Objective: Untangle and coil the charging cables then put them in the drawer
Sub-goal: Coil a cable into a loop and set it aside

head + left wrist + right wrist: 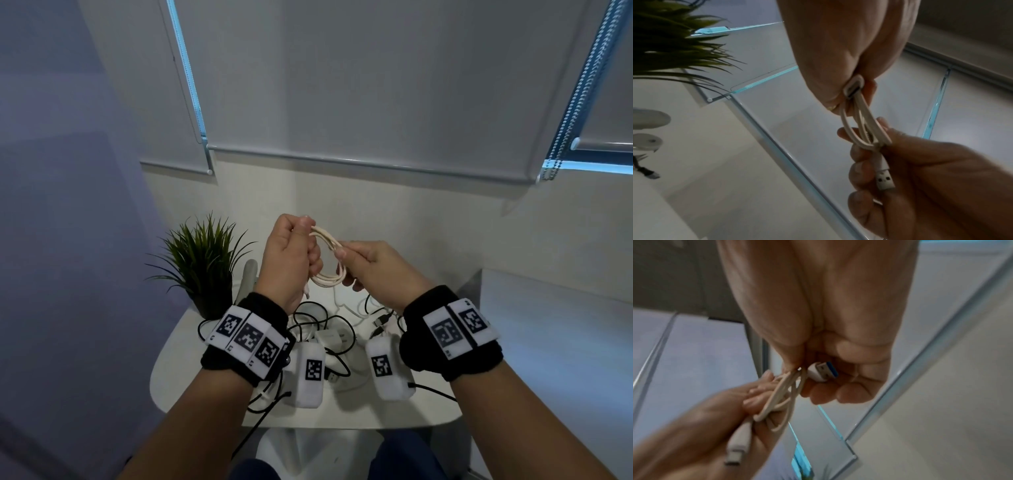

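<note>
I hold a cream charging cable (pixel 328 260), wound into a small coil, in the air between both hands above the table. My left hand (pixel 301 240) grips the coil's left side; its small plug (pixel 736 449) sticks out below that palm. My right hand (pixel 346 262) pinches the right side of the loops (pixel 785 395), and the blue-tongued USB plug (pixel 823 372) lies in its curled fingers. In the left wrist view the left hand (pixel 851 99) clamps the loops (pixel 863 126) at the top. A tangle of black and white cables (pixel 329 329) lies on the table beneath. No drawer is in view.
The small white table (pixel 185 363) has a rounded front edge. A potted green plant (pixel 202 260) stands at its back left, close to my left wrist. A white charger block (pixel 334 337) sits in the tangle. Window blinds (pixel 376 102) hang behind.
</note>
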`<state>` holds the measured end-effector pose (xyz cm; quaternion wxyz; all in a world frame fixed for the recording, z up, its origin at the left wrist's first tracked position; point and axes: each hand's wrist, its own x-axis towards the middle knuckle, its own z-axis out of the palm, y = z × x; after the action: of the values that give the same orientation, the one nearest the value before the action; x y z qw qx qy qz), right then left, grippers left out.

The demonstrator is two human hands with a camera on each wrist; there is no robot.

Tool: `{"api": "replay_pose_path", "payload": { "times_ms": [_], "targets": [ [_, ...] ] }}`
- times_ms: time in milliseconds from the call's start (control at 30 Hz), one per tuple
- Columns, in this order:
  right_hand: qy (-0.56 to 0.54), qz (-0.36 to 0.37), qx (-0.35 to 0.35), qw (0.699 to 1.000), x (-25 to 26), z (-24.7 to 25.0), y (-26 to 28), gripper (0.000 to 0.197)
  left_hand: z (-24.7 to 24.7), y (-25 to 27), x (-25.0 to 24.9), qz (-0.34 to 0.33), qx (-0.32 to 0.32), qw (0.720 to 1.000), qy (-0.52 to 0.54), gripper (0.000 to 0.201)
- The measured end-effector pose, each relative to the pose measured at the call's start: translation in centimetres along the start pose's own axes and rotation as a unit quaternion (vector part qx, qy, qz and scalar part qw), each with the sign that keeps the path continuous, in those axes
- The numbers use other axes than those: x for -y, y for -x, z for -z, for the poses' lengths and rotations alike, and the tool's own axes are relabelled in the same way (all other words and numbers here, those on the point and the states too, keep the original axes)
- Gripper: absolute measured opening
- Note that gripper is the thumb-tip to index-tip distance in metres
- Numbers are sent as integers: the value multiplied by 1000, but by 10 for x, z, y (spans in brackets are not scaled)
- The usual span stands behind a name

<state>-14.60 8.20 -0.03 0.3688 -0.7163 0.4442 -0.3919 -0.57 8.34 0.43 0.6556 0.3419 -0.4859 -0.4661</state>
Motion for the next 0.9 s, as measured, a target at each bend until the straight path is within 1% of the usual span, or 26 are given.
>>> {"api": "replay_pose_path", "payload": {
  "times_ms": [67,133,233,333,400,467,567,633,700,800,900],
  "targets": [
    [-109,-43,-10,993,1,0,1,19,1,-1,-2,1,3,1000,6,20],
    [-159,-65,-8,985,3,1,2,13,2,0,-3,-2,8,1000,-9,19],
    [-174,-69,-6,982,4,2,2,11,2,1,-1,-4,14,999,-31,19],
    [-173,-70,-16,982,4,1,0,10,2,1,-1,6,15,999,-32,19],
    [-162,-65,-29,984,3,0,0,13,3,1,0,10,15,999,-45,18],
    [-162,-63,-51,983,0,1,0,16,7,0,0,16,28,997,-67,14],
    [-180,-70,-84,978,-5,5,0,13,20,-3,0,10,68,986,-150,11],
    [-185,-73,-100,975,-7,7,0,14,29,-4,-1,4,71,977,-203,13],
    [-198,-73,-116,971,-7,11,-1,14,35,-2,-1,9,74,971,-228,13],
    [-197,-70,-127,970,-6,18,-3,13,38,4,0,31,76,976,-202,8],
    [-161,-59,-130,977,-7,16,-6,15,33,9,0,45,57,984,-160,14]
  ]
}}
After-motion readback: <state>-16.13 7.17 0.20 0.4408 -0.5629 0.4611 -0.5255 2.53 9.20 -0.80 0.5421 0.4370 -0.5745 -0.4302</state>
